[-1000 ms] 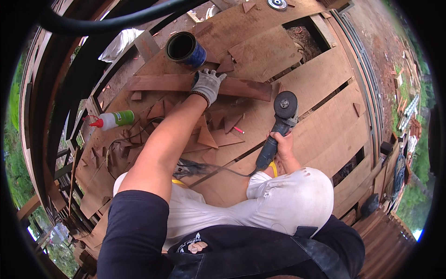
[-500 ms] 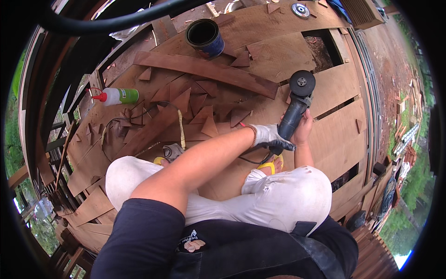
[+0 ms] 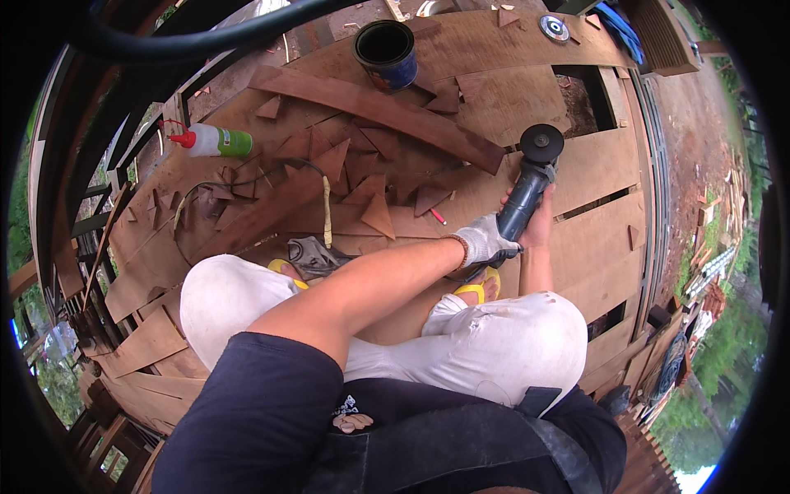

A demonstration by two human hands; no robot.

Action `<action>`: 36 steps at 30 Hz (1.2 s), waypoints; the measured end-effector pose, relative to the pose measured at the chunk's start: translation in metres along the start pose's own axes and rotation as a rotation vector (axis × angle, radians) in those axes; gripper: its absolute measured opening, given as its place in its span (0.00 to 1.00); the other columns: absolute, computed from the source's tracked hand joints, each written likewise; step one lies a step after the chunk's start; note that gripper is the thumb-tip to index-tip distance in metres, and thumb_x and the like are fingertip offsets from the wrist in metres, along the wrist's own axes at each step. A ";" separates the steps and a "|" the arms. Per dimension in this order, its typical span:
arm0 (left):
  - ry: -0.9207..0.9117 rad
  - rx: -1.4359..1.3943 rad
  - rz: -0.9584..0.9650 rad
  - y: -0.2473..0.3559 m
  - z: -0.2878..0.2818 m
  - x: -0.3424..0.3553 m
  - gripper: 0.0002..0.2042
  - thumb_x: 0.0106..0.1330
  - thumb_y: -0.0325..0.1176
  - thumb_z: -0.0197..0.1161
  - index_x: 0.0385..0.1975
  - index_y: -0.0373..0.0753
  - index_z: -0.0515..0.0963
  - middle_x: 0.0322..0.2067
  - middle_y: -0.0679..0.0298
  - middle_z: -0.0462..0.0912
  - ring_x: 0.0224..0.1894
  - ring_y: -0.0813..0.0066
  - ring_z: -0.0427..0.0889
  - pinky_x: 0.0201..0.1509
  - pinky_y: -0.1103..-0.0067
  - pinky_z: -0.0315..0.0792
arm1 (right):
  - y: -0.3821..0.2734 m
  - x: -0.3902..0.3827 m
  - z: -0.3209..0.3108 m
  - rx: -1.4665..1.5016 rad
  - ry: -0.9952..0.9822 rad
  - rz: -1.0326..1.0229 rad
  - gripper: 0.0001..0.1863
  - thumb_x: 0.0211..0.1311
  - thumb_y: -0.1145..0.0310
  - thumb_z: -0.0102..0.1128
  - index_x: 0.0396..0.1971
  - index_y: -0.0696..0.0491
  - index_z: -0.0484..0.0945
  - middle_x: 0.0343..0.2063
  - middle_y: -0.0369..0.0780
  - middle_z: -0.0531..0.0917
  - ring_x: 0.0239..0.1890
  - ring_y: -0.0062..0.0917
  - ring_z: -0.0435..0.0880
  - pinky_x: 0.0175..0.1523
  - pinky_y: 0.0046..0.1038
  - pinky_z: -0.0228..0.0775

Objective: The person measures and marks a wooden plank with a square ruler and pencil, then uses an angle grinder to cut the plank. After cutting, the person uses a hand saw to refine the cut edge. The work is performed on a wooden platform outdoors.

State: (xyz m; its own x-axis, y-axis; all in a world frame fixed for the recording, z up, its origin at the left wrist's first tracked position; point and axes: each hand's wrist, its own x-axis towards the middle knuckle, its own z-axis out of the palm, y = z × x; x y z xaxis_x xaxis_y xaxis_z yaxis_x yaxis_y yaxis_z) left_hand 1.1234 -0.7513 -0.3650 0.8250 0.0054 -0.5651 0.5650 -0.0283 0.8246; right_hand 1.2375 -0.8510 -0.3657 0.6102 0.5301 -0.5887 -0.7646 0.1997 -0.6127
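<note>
Grinder [image 3: 527, 185] gripped by both hands: gloved left hand [image 3: 484, 244] low on its body, bare right hand [image 3: 539, 222] beside; firm two-handed control seems wise.

Dark can [image 3: 385, 53] at top, glue bottle [image 3: 216, 142] with red cap at left, long curved plank [image 3: 374, 109], triangular offcuts [image 3: 378, 216], grinding disc [image 3: 554, 29], red pencil [image 3: 438, 217], spare glove [image 3: 311, 255]

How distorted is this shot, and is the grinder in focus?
Head view: strong fisheye, plank edges bow toward a black rim; soft even daylight, no hard shadows; the angle grinder and gloved left hand are sharp; a dark blurred hose arcs across the top.
</note>
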 end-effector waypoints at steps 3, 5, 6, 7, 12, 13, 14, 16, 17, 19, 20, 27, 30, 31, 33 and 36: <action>-0.047 0.052 0.028 0.002 -0.012 0.004 0.32 0.49 0.56 0.74 0.46 0.37 0.78 0.40 0.52 0.86 0.46 0.57 0.85 0.50 0.67 0.77 | -0.016 0.022 0.004 -0.200 0.117 0.042 0.25 0.63 0.47 0.69 0.41 0.55 0.76 0.29 0.42 0.83 0.27 0.32 0.85 0.33 0.35 0.82; -0.188 0.219 0.106 0.018 -0.037 -0.001 0.35 0.50 0.60 0.73 0.49 0.37 0.79 0.44 0.51 0.87 0.50 0.54 0.84 0.55 0.66 0.75 | -0.023 0.026 0.008 -0.309 0.189 0.030 0.15 0.57 0.64 0.73 0.38 0.54 0.77 0.24 0.38 0.81 0.22 0.27 0.83 0.28 0.31 0.78; -0.204 0.450 0.144 0.017 -0.055 0.012 0.37 0.51 0.62 0.73 0.52 0.39 0.79 0.49 0.50 0.86 0.53 0.51 0.83 0.59 0.66 0.74 | -0.030 0.028 0.009 -0.422 0.168 0.009 0.15 0.57 0.65 0.73 0.38 0.55 0.78 0.24 0.37 0.81 0.22 0.26 0.83 0.27 0.30 0.77; -0.115 0.580 0.177 0.018 -0.079 0.021 0.35 0.53 0.61 0.72 0.54 0.40 0.80 0.49 0.50 0.85 0.54 0.49 0.82 0.61 0.66 0.74 | -0.036 0.025 0.009 -0.538 0.151 -0.004 0.14 0.56 0.66 0.73 0.37 0.55 0.78 0.23 0.36 0.81 0.22 0.25 0.83 0.27 0.29 0.76; 0.507 1.250 0.062 0.018 -0.170 0.040 0.37 0.62 0.49 0.68 0.72 0.45 0.65 0.74 0.59 0.61 0.74 0.56 0.61 0.71 0.51 0.60 | -0.063 0.019 -0.012 -1.141 0.097 0.017 0.15 0.53 0.67 0.72 0.38 0.56 0.80 0.26 0.35 0.83 0.24 0.20 0.80 0.30 0.25 0.72; 0.469 1.294 0.003 0.015 -0.181 0.045 0.38 0.62 0.50 0.68 0.72 0.46 0.64 0.75 0.60 0.60 0.74 0.55 0.61 0.71 0.50 0.60 | -0.064 0.017 -0.012 -1.207 0.050 -0.056 0.19 0.49 0.66 0.75 0.39 0.56 0.79 0.26 0.34 0.82 0.26 0.19 0.80 0.32 0.24 0.73; 0.420 1.335 -0.057 0.011 -0.187 0.046 0.39 0.62 0.50 0.69 0.72 0.46 0.64 0.75 0.61 0.59 0.74 0.55 0.61 0.70 0.49 0.60 | -0.063 0.015 -0.010 -1.284 0.050 -0.039 0.20 0.49 0.65 0.75 0.39 0.57 0.79 0.28 0.35 0.83 0.28 0.20 0.81 0.35 0.25 0.73; 0.353 1.317 -0.096 0.012 -0.196 0.045 0.39 0.61 0.51 0.69 0.72 0.49 0.64 0.75 0.62 0.59 0.74 0.55 0.62 0.69 0.50 0.62 | -0.067 0.008 -0.007 -1.445 0.057 -0.004 0.23 0.47 0.63 0.75 0.40 0.61 0.80 0.31 0.38 0.85 0.33 0.23 0.82 0.41 0.28 0.75; 0.317 1.305 -0.110 0.015 -0.197 0.044 0.39 0.61 0.52 0.69 0.72 0.50 0.64 0.75 0.63 0.59 0.73 0.56 0.62 0.69 0.50 0.62 | -0.069 0.007 -0.011 -1.472 0.068 -0.006 0.24 0.46 0.62 0.75 0.40 0.61 0.80 0.31 0.39 0.86 0.33 0.24 0.83 0.41 0.28 0.75; 0.302 1.350 -0.113 0.016 -0.194 0.046 0.38 0.61 0.51 0.70 0.72 0.53 0.65 0.73 0.64 0.62 0.72 0.57 0.64 0.66 0.53 0.66 | -0.070 0.009 -0.017 -1.522 0.081 -0.019 0.25 0.45 0.61 0.76 0.40 0.62 0.80 0.32 0.40 0.86 0.33 0.25 0.83 0.42 0.29 0.76; 0.298 1.377 -0.116 0.016 -0.195 0.046 0.37 0.60 0.50 0.70 0.72 0.54 0.66 0.72 0.64 0.64 0.71 0.58 0.66 0.65 0.54 0.68 | -0.071 0.010 -0.016 -1.532 0.069 -0.017 0.25 0.45 0.61 0.76 0.40 0.62 0.80 0.31 0.40 0.86 0.33 0.25 0.83 0.42 0.29 0.76; 0.452 1.377 -0.026 -0.005 -0.191 0.056 0.20 0.70 0.36 0.55 0.62 0.54 0.76 0.63 0.67 0.74 0.63 0.64 0.74 0.56 0.62 0.75 | -0.070 0.013 -0.007 -1.609 0.040 0.060 0.26 0.44 0.60 0.75 0.40 0.62 0.80 0.30 0.41 0.86 0.33 0.25 0.83 0.42 0.29 0.75; 0.456 1.373 -0.017 -0.007 -0.187 0.059 0.20 0.71 0.34 0.51 0.61 0.53 0.77 0.61 0.68 0.75 0.61 0.63 0.75 0.55 0.61 0.76 | -0.070 0.012 -0.003 -1.624 0.033 0.064 0.26 0.44 0.60 0.74 0.40 0.62 0.80 0.30 0.41 0.86 0.32 0.25 0.83 0.41 0.29 0.75; 0.461 1.379 -0.015 -0.006 -0.187 0.060 0.20 0.71 0.34 0.51 0.61 0.53 0.77 0.61 0.67 0.75 0.61 0.63 0.75 0.55 0.61 0.76 | -0.071 0.013 -0.002 -1.630 0.033 0.058 0.26 0.44 0.60 0.74 0.40 0.62 0.80 0.30 0.41 0.86 0.32 0.25 0.83 0.41 0.29 0.75; 0.469 1.385 -0.008 -0.005 -0.186 0.060 0.20 0.71 0.34 0.52 0.61 0.53 0.77 0.61 0.67 0.75 0.61 0.63 0.75 0.55 0.61 0.76 | -0.072 0.015 -0.007 -1.655 0.040 0.051 0.26 0.44 0.60 0.74 0.40 0.63 0.80 0.30 0.41 0.86 0.32 0.26 0.83 0.41 0.30 0.75; 0.469 1.395 -0.012 -0.008 -0.186 0.061 0.20 0.71 0.34 0.51 0.61 0.53 0.77 0.61 0.67 0.76 0.61 0.63 0.76 0.55 0.61 0.76 | -0.071 0.016 -0.003 -1.665 0.038 0.052 0.26 0.44 0.59 0.74 0.39 0.63 0.80 0.29 0.42 0.86 0.32 0.27 0.83 0.41 0.30 0.75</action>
State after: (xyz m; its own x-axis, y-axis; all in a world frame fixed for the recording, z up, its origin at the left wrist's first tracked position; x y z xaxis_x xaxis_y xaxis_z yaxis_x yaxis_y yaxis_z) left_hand 1.1715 -0.5647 -0.4013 0.9023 0.3216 -0.2871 0.3281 -0.9443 -0.0266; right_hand 1.3021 -0.8595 -0.3329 0.6163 0.4835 -0.6216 0.2438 -0.8677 -0.4332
